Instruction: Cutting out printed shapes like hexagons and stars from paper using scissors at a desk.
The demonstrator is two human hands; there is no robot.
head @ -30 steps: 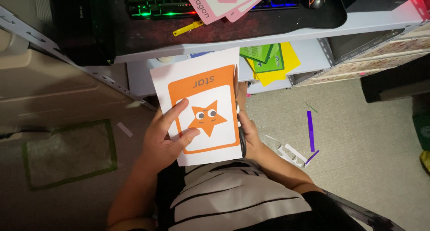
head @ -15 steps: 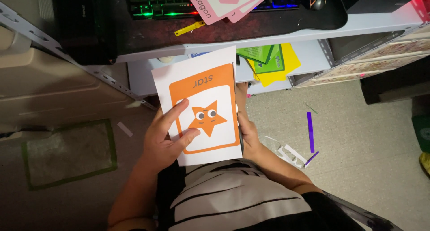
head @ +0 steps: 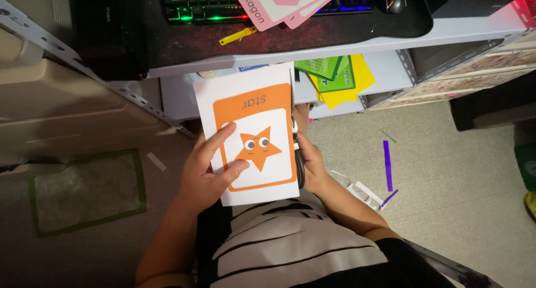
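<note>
Left hand point(head: 209, 173) is gripping a white sheet with an orange star card point(head: 254, 140) printed on it: thumb and fingers point(head: 223, 138) closed over the front, holding it up over the lap, just below the table point(head: 312, 51) edge. Right hand point(head: 310, 159) is sitting at the sheet's right edge, closed on dark-handled scissors point(head: 297, 154); blades are lying along that edge, mostly hidden, so can't tell if they're biting paper. Reads as trimming the white border off the orange card, right side in progress. Next move is looking like keeping the blades parallel to the orange edge and the left hand feeding or turning the sheet. Pink cards point(head: 285, 0) and a keyboard point(head: 204, 3) are lying on the table, green and yellow sheets point(head: 338, 76) on the shelf below, paper strips point(head: 357, 190) on the floor.
</note>
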